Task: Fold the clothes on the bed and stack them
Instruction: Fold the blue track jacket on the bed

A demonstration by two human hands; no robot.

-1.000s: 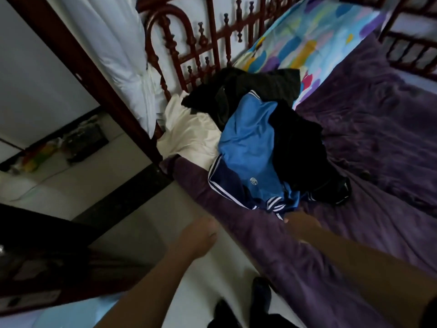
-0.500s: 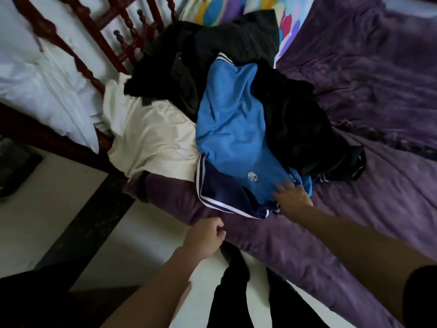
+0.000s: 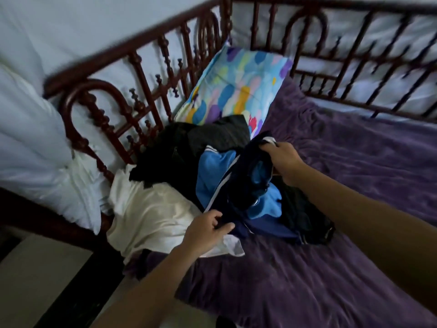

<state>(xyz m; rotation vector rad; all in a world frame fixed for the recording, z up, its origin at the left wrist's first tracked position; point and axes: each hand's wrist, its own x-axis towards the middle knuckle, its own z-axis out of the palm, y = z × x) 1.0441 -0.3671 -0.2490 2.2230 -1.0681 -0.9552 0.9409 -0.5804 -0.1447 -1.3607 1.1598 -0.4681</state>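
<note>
Our right hand [image 3: 282,162] grips navy edge of blue jersey [image 3: 210,172]; our left hand [image 3: 208,227] pinches its lower hem. Jersey hangs between hands, over clothes pile. We judge it light, limp, slightly slick; better held at shoulders.

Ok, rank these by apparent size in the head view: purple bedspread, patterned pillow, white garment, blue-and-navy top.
1. purple bedspread, far the largest.
2. patterned pillow and white garment look alike; not ranked.
3. blue-and-navy top, bunched up, close behind them, so unsure.
</note>
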